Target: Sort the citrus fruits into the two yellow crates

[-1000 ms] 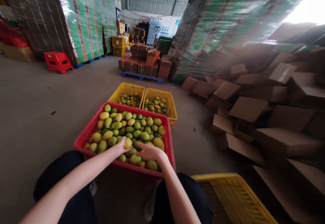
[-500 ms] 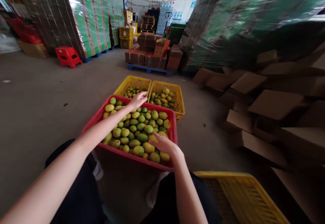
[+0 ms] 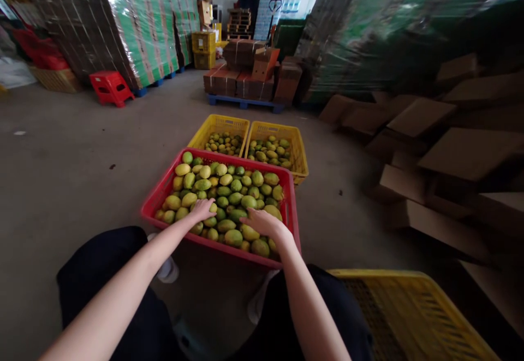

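A red crate (image 3: 149, 202) full of green and yellow lemons (image 3: 224, 225) stands on the floor in front of my knees. My left hand (image 3: 201, 211) is over the lemons left of the middle, its fingers curled round a yellowish lemon (image 3: 213, 207). To its right, my right hand (image 3: 263, 222) rests over the fruit with its fingers stretched out and apart, touching the top layer. Whatever lies under its palm is hidden. Two yellow crates (image 3: 301, 153) touch the far side of the red one, each partly filled with smaller-looking lemons (image 3: 270, 151).
A yellow crate (image 3: 409, 301) stands by my right knee. Cardboard boxes (image 3: 470, 153) lie heaped on the right. Ahead is a blue pallet (image 3: 245, 103) with bundled cartons (image 3: 256, 85). A red stool (image 3: 110, 89) stands at the left, before wrapped stacks (image 3: 143, 28).
My left hand has come back from the far yellow crates to the lemons in the red crate, and its fingers have closed on one. My right hand stays over the red crate.
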{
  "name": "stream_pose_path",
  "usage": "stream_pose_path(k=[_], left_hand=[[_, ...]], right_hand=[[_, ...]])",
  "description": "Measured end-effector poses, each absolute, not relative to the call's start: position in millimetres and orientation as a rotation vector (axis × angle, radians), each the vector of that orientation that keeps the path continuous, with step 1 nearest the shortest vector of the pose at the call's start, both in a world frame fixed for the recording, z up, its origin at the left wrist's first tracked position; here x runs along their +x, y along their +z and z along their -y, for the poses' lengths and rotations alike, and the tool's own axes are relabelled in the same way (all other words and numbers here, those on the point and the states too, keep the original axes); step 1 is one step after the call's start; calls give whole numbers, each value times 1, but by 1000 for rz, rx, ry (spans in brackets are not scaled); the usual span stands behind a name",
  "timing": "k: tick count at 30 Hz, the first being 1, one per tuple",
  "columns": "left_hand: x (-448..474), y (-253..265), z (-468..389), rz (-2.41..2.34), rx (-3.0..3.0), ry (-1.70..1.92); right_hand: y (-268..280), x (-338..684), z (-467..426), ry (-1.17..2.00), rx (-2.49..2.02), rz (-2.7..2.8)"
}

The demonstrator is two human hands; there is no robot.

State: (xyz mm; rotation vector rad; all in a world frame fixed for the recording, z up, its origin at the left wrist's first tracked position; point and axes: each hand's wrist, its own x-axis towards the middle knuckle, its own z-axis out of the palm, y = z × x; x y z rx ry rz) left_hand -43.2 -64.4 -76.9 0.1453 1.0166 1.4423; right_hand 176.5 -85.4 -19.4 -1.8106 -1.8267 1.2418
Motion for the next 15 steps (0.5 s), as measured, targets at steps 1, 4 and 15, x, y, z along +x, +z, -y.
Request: stream_pose_path(k=[1, 4, 15], left_hand=[[-42, -77, 63, -1027, 138, 1424], [-41, -71, 58, -1082, 129, 1365], [-39, 54, 44, -913, 1136, 1010]], right_hand=[[-20, 172, 83, 1254, -1792, 1795], [-20, 157, 80, 1373, -1663, 1563], [4, 142, 92, 2053, -848, 272]])
